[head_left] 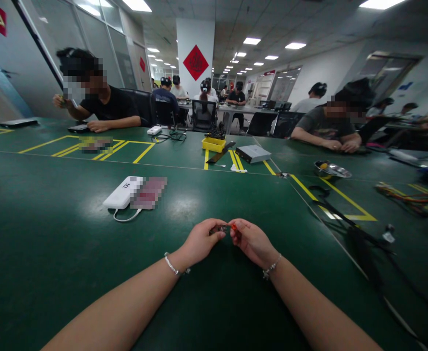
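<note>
My left hand [204, 240] and my right hand [252, 241] meet just above the green table [177, 302], fingertips almost touching. Between the right thumb and fingers is a small orange-red piece [233, 227], too small to name. The left fingers pinch a tiny shiny metallic piece [222, 228], mostly covered by the thumb and forefinger. Whether the two pieces are joined I cannot tell. Ahead and to the left lies a white power bank [123, 193] marked 15, its short white cable running to a blurred flat reddish thing [149, 193] beside it.
Farther back are a yellow bin [214, 144] with black cables, a grey box [253, 153] and a metal bowl [332, 169]. Black cables [367, 243] trail along the right side. Co-workers [107, 105] sit across the table at left and right. Yellow tape marks the tabletop.
</note>
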`<state>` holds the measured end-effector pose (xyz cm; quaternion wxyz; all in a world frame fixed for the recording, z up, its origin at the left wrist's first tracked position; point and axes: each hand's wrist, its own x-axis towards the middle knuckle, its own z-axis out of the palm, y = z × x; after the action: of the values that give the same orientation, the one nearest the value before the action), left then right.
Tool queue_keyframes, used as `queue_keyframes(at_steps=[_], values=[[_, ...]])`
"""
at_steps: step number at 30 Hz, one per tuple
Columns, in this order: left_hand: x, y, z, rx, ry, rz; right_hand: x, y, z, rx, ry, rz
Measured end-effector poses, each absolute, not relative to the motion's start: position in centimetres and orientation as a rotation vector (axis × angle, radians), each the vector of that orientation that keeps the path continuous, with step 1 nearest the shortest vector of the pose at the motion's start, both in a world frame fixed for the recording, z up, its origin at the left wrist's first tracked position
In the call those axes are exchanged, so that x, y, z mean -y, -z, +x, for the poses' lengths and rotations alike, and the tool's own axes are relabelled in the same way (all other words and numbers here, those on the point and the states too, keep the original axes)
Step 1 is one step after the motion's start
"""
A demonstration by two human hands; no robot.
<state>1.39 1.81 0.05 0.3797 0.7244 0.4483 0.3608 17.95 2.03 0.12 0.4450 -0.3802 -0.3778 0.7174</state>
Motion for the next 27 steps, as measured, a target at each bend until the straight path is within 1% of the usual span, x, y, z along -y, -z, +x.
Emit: queue_keyframes(at_steps=[9, 16, 27], values=[[-1.89, 0.27, 1.51, -1.161, -0.982, 1.779, -2.05, -0.04, 18.04, 0.880, -1.802, -0.919], [-1.85, 0.18, 1.66, -1.099, -0.995, 1.654, -2.03, 0.29, 18.11, 0.892, -1.755, -0.910], [-1.75, 0.10, 1.46, -1.168, -0.993, 1.797, -2.07, 0.02, 17.92, 0.850, -1.739, -0.947]])
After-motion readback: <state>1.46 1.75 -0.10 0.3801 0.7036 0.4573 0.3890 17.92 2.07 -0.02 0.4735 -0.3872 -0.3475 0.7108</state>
